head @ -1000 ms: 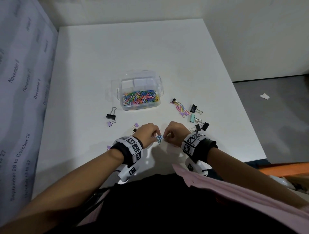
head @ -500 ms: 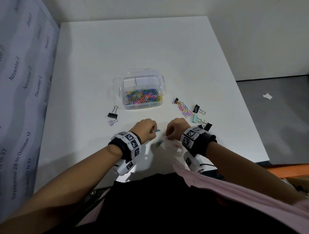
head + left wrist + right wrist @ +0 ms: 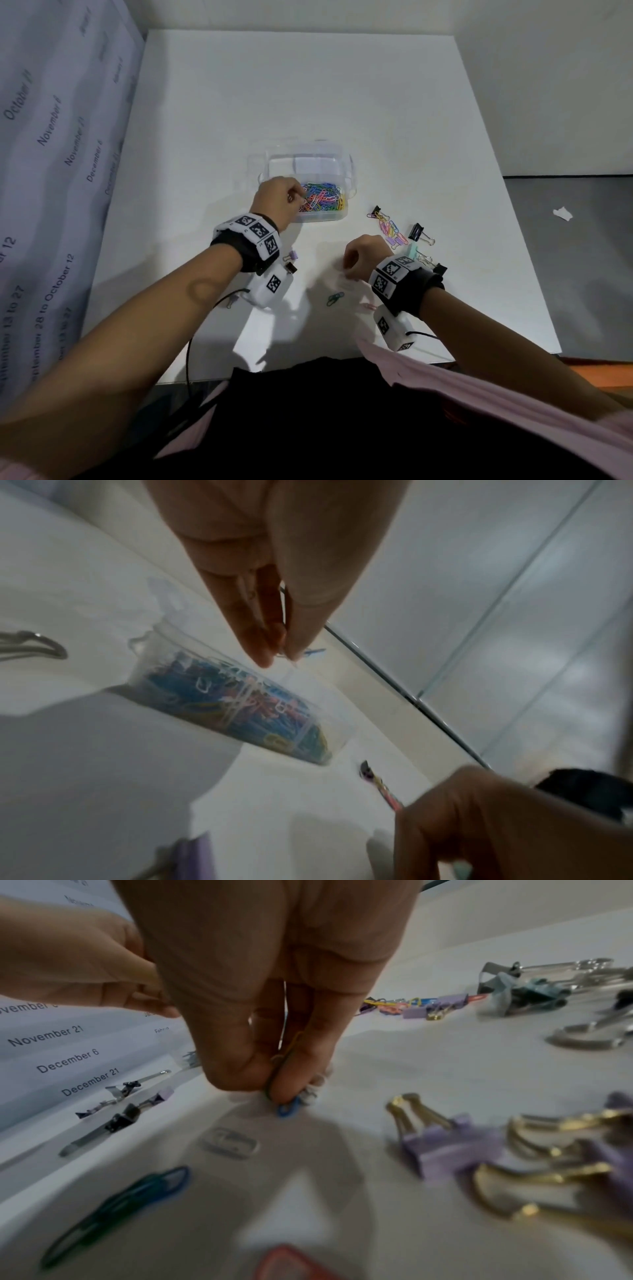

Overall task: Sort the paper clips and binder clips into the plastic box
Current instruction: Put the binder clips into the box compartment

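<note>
A clear plastic box (image 3: 352,171) stands mid-table, its front compartment heaped with coloured paper clips (image 3: 323,198). My left hand (image 3: 301,198) hovers over the box's front left corner and pinches a small blue paper clip (image 3: 315,651) between thumb and fingertips (image 3: 263,656). My right hand (image 3: 346,270) is down at the table nearer me. Its thumb and fingers (image 3: 240,1069) pinch a few paper clips (image 3: 286,1096), a blue one touching the table. A green paper clip (image 3: 335,298) and a pink one (image 3: 368,306) lie loose by that hand.
Right of the box lie a cluster of paper clips (image 3: 388,228), a black binder clip (image 3: 416,233) and a mint one (image 3: 412,248). Purple binder clips (image 3: 293,256) sit under my left wrist. A printed sheet (image 3: 51,154) walls the left side; the table's right edge drops to the floor.
My left hand has left the right hand and carried a blue clip forward to the box. The right hand has stayed near the front and dropped to the loose clips.
</note>
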The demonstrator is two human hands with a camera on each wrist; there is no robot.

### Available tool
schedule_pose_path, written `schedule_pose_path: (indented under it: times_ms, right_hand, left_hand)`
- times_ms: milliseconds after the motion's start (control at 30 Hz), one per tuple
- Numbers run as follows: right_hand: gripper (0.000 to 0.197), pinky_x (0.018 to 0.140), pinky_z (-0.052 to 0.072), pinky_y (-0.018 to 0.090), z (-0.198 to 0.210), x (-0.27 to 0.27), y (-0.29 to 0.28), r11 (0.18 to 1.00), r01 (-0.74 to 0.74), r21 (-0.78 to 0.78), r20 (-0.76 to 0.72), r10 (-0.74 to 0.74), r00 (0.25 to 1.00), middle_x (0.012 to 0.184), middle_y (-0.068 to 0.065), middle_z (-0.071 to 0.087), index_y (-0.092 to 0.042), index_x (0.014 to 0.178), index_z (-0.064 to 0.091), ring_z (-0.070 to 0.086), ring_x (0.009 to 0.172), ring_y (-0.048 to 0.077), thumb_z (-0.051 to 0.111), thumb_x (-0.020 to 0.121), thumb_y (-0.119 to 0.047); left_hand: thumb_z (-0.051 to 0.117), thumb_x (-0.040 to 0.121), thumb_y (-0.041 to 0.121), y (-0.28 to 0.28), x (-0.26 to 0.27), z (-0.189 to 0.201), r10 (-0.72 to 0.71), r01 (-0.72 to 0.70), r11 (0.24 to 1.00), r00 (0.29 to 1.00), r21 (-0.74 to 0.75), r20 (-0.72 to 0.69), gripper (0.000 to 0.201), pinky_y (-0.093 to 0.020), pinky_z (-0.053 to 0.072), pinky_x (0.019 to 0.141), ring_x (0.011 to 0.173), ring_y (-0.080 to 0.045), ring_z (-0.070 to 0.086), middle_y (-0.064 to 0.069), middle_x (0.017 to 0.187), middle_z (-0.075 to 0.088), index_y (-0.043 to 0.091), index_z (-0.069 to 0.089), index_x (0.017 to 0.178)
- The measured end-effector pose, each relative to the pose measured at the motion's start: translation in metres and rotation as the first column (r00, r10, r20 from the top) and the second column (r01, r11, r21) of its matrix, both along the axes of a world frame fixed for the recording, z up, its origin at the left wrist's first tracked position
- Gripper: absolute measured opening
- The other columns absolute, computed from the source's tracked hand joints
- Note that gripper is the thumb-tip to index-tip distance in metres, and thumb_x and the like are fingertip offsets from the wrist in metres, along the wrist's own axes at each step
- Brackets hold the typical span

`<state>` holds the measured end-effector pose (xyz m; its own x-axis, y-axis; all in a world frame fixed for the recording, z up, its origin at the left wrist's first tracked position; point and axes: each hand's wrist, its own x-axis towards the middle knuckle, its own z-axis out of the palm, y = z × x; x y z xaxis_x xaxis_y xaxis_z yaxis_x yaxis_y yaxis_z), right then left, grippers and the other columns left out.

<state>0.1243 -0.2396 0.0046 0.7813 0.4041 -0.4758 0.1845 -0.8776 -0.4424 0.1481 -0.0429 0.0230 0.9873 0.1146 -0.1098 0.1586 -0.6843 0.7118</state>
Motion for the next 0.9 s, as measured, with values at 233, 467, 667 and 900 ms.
schedule_pose_path:
  times_ms: [233,467,667,900]
  right_hand:
    - [0.013,0.066,0.049,0.023,0.002,0.008,0.002,1.000,0.021,0.001,-0.033,-0.021,0.999,0.089,0.011,0.071,-0.004,0.079,0.072,0.057,0.074,0.017,0.070,0.066,-0.005]
    - [0.013,0.059,0.049,0.018,0.019,0.038,0.018,0.983,0.148,0.110,-0.032,-0.145,0.989,0.059,-0.002,0.062,-0.009,0.072,0.072,0.059,0.063,0.012,0.064,0.064,-0.003]
    - [0.018,0.052,0.036,-0.001,0.033,0.055,0.032,0.928,0.234,0.290,0.140,-0.283,0.949,0.064,-0.004,0.061,-0.008,0.080,0.073,0.054,0.063,0.009,0.060,0.071,-0.001]
    - [0.028,0.075,0.050,0.026,0.021,0.049,0.027,0.967,0.177,0.185,0.102,-0.198,0.975,0.101,0.011,0.071,-0.014,0.096,0.071,0.064,0.087,0.027,0.047,0.084,-0.005]
  left_hand:
    - [0.048,0.092,0.007,0.006,-0.004,-0.013,-0.117,0.135,0.983,0.983,0.125,-0.143,0.031,-0.030,0.038,0.100,0.114,-0.031,0.053,-0.018,0.123,0.056,0.005,0.061,0.119]
    - [0.049,0.089,0.008,-0.005,-0.021,-0.023,-0.305,0.343,0.908,0.935,0.240,-0.183,0.040,-0.031,0.033,0.103,0.125,-0.030,0.042,-0.017,0.135,0.044,0.005,0.052,0.129]
    - [0.031,0.079,0.020,-0.019,-0.033,-0.020,-0.377,0.402,0.895,0.914,0.195,-0.151,0.054,-0.036,0.037,0.098,0.118,-0.037,0.047,-0.025,0.127,0.049,-0.003,0.057,0.121]
    - [0.037,0.068,0.014,-0.021,-0.037,-0.023,-0.361,0.412,0.859,0.908,0.305,-0.212,0.043,-0.045,0.048,0.082,0.096,-0.043,0.054,-0.029,0.108,0.055,-0.009,0.063,0.093]
